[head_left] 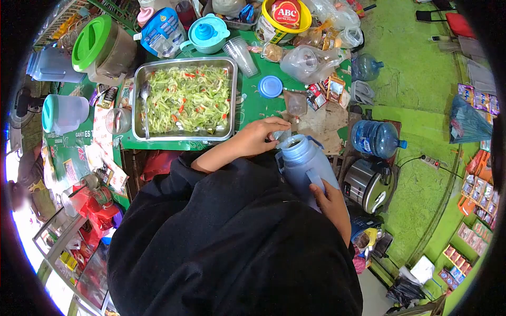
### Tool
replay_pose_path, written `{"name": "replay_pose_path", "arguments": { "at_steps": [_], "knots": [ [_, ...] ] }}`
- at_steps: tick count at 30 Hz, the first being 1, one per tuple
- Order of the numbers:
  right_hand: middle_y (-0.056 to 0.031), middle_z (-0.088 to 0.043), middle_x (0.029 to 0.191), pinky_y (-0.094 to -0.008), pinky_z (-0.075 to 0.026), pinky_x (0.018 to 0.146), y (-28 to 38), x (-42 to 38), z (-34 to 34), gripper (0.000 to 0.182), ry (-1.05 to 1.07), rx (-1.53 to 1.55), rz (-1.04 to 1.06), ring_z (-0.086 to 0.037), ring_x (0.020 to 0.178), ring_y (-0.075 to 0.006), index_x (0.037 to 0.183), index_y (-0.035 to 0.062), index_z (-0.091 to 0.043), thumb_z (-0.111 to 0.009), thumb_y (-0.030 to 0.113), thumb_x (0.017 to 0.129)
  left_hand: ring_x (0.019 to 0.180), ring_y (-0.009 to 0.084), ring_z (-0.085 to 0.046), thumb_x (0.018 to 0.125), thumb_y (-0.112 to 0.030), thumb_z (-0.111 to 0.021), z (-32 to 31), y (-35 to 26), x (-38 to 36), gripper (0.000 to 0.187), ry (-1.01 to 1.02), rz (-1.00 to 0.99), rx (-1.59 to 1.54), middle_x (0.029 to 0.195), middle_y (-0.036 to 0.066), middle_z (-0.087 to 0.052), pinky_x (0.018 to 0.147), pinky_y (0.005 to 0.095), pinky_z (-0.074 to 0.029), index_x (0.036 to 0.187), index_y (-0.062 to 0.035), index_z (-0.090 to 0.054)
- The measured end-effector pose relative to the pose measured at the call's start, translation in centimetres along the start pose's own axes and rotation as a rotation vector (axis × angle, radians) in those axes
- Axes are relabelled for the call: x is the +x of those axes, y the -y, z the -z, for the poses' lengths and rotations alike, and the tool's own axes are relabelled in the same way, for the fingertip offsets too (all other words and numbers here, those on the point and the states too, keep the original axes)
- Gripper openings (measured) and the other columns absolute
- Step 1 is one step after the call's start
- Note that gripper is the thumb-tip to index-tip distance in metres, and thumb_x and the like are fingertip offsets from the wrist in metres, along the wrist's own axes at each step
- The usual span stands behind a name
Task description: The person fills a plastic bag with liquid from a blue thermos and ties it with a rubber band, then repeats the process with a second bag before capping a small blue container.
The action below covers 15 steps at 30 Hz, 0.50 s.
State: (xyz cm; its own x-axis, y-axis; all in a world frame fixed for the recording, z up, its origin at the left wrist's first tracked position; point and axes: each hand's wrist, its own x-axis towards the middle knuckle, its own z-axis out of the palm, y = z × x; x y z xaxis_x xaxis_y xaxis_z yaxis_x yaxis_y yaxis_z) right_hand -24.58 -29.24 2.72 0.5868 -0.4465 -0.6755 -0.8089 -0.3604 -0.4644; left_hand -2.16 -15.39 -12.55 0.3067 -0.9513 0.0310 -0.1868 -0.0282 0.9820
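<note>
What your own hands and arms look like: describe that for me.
The left hand and right hand are ungloved, with no watch or bracelet visible. The forearms show bare beyond a loose, plain black garment, which covers the upper arms.

1. Green table [258, 107], printed cover, brown patch [329, 125] at its near right corner
2. Steel tray [234, 97] at the near edge
3. Beyond it, blue pouch [162, 34] and teal jug [206, 34], side by side
4. Right of the tray, stacked cups [241, 56], blue lid [270, 87] and brown pouch [295, 103]
5. Farther right, sachets [317, 98], clear bag [308, 64] and yellow bucket [305, 20]
6. Left, green-lidded tub [108, 58], glass jar [119, 121] and clear tub [74, 111]
</note>
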Motion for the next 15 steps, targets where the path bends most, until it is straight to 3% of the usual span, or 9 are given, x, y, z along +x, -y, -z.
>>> {"name": "replay_pose_path", "arguments": {
  "at_steps": [3,5,6,8,9,11,12,13,15],
  "knots": [
    [-0.0196,-0.056,0.064,-0.0407,-0.041,0.059,-0.4,0.1,0.1,0.045,-0.006,0.014,-0.007,-0.054,0.056,-0.0261,0.107,-0.0010,-0.065,-0.058,0.042,0.095,0.085,0.0169,-0.061,0.077,0.005,-0.069,0.3,-0.1,0.0,0.052,-0.021,-0.001,0.000,0.132,0.010,-0.057,0.075,0.0274,-0.052,0.128,-0.0036,-0.060],
    [-0.0103,-0.055,0.061,-0.0350,-0.040,0.056,-1.5,0.4,0.3,0.045,-0.016,0.111,0.083,-0.051,0.056,-0.0175,0.107,-0.0016,-0.065,-0.058,0.042,0.096,0.084,0.0152,-0.060,0.078,0.005,-0.068,0.8,-0.3,0.0,0.052,-0.037,0.025,-0.043,0.132,0.009,-0.057,0.075,0.0269,-0.052,0.128,-0.0044,-0.060],
    [-0.0103,-0.055,0.061,-0.0350,-0.040,0.056,-2.0,0.5,0.4,0.045,-0.016,0.116,0.085,-0.051,0.056,-0.0175,0.107,-0.0016,-0.065,-0.058,0.042,0.096,0.083,0.0135,-0.059,0.079,0.005,-0.068,1.2,-0.3,0.1,0.052,-0.056,0.047,-0.086,0.133,0.008,-0.057,0.075,0.0264,-0.051,0.129,-0.0051,-0.060],
    [0.0006,-0.047,0.059,-0.0290,-0.033,0.050,-3.2,0.5,0.5,0.043,-0.019,0.402,0.002,-0.043,0.054,-0.0084,0.092,-0.0012,-0.063,-0.058,0.041,0.096,0.083,0.0117,-0.058,0.080,0.005,-0.067,2.0,0.1,0.3,0.051,-0.053,0.088,-0.094,0.133,0.007,-0.056,0.076,0.0256,-0.051,0.129,-0.0058,-0.061],
    [0.0006,-0.047,0.059,-0.0290,-0.033,0.050,-4.5,0.7,0.6,0.043,-0.020,0.407,0.006,-0.043,0.054,-0.0084,0.092,-0.0012,-0.063,-0.058,0.041,0.096,0.082,0.0098,-0.057,0.081,0.005,-0.067,2.5,0.3,0.3,0.050,-0.056,0.128,-0.107,0.134,0.006,-0.056,0.076,0.0248,-0.051,0.130,-0.0066,-0.061],
    [0.0061,-0.041,0.059,-0.0252,-0.024,0.046,-7.7,0.9,0.4,0.039,0.003,0.760,0.115,-0.034,0.051,-0.0038,0.078,0.0039,-0.056,-0.058,0.038,0.096,0.080,0.0076,-0.057,0.082,0.005,-0.066,3.3,0.8,0.4,0.050,-0.060,0.173,-0.187,0.134,0.006,-0.055,0.076,0.0230,-0.050,0.130,-0.0077,-0.061],
    [0.0055,-0.038,0.056,-0.0262,-0.019,0.044,-8.1,0.9,0.0,0.041,-0.077,0.796,0.178,-0.029,0.047,-0.0039,0.071,0.0072,-0.049,-0.058,0.039,0.095,0.080,0.0072,-0.057,0.082,0.005,-0.066,3.7,1.1,0.5,0.050,-0.061,0.194,-0.199,0.134,0.006,-0.054,0.075,0.0225,-0.050,0.131,-0.0080,-0.061],
    [0.0055,-0.038,0.056,-0.0262,-0.019,0.044,-8.4,1.1,0.0,0.041,-0.076,0.800,0.180,-0.029,0.047,-0.0039,0.071,0.0072,-0.049,-0.058,0.039,0.095,0.080,0.0067,-0.057,0.082,0.005,-0.066,4.0,1.2,0.6,0.051,-0.062,0.217,-0.213,0.133,0.005,-0.054,0.075,0.0219,-0.050,0.131,-0.0084,-0.060],
    [0.0043,-0.036,0.053,-0.0261,-0.020,0.041,-8.8,1.6,-0.1,0.047,-0.278,0.915,0.430,-0.031,0.043,-0.0066,0.072,0.0103,-0.048,-0.056,0.053,0.090,0.081,0.0059,-0.057,0.082,0.006,-0.066,4.6,1.4,0.6,0.051,-0.051,0.230,-0.223,0.132,0.005,-0.054,0.075,0.0218,-0.050,0.131,-0.0087,-0.060]
  ]
}}
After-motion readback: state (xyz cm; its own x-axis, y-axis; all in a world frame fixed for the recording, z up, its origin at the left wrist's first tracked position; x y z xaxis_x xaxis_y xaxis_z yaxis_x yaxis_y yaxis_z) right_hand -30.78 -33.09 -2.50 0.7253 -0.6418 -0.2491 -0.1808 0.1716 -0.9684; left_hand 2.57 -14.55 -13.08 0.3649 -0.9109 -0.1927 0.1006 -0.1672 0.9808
